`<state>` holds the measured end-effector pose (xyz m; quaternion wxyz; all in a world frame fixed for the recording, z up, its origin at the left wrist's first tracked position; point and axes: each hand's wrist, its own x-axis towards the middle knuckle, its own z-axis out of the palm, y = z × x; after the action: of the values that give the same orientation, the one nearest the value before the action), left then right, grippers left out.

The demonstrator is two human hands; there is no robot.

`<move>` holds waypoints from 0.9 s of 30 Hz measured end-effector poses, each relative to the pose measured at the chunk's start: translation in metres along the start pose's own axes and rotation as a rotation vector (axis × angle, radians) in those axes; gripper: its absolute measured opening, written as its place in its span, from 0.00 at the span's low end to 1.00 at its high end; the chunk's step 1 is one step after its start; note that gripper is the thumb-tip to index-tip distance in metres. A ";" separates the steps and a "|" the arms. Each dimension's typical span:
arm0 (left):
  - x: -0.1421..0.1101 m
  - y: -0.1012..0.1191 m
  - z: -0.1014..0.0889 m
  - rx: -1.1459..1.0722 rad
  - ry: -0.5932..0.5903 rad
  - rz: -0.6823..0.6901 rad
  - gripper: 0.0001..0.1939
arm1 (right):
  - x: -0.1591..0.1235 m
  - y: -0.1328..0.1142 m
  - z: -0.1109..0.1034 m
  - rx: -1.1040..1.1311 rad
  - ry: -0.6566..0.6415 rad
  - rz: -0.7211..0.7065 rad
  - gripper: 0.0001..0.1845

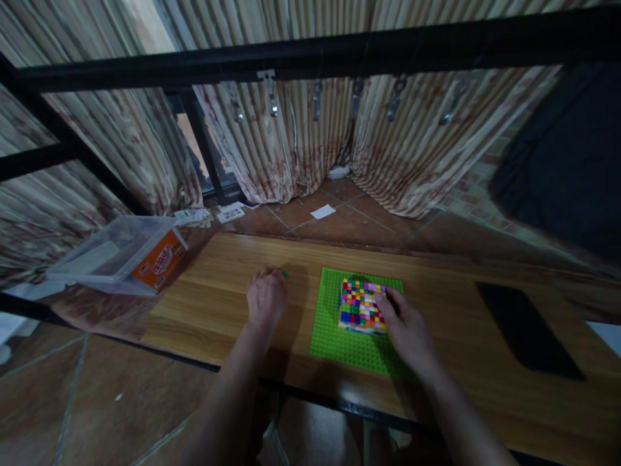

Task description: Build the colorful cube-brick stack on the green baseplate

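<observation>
My left hand [266, 296] is closed low over the wooden tabletop, left of the green studded baseplate [326, 333]. A small green piece [286, 274] shows at its fingertips, too small to make out fully. On the baseplate sits a block of many small coloured toy bricks [356, 304], in red, blue, yellow, pink, white and other colours. My right hand [405, 323] grips the block's right side, the thumb lying over its top edge. The other fingers are partly hidden behind the block.
A dark flat tablet-like slab [528, 330] lies on the right of the wooden table [213, 278]. Beyond the table's left end is a clear plastic bin [104, 259] with an orange label. A black metal bar with hanging clips [315, 103] crosses before striped curtains [301, 142].
</observation>
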<state>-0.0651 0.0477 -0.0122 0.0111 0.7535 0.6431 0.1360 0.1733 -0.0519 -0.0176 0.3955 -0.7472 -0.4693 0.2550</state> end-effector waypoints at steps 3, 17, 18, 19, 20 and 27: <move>0.000 0.000 0.001 0.014 0.005 0.014 0.15 | 0.000 0.001 0.000 0.000 -0.001 -0.004 0.32; 0.011 0.001 -0.002 0.010 0.020 0.017 0.13 | 0.001 -0.001 -0.001 -0.021 -0.016 0.009 0.31; 0.012 0.001 -0.001 0.011 0.019 0.024 0.14 | 0.001 -0.001 -0.001 -0.024 -0.016 0.006 0.31; 0.013 0.001 0.001 0.011 0.018 0.029 0.14 | 0.001 -0.001 -0.001 -0.028 -0.015 0.004 0.31; 0.014 0.001 0.002 0.010 0.017 0.034 0.14 | 0.001 -0.001 -0.001 -0.032 -0.014 0.002 0.31; 0.017 0.001 0.006 -0.030 0.022 0.036 0.10 | 0.001 0.000 0.000 -0.024 -0.014 0.000 0.31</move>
<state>-0.0604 0.0651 -0.0149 0.0129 0.7632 0.6273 0.1542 0.1736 -0.0509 -0.0172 0.3834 -0.7501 -0.4749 0.2547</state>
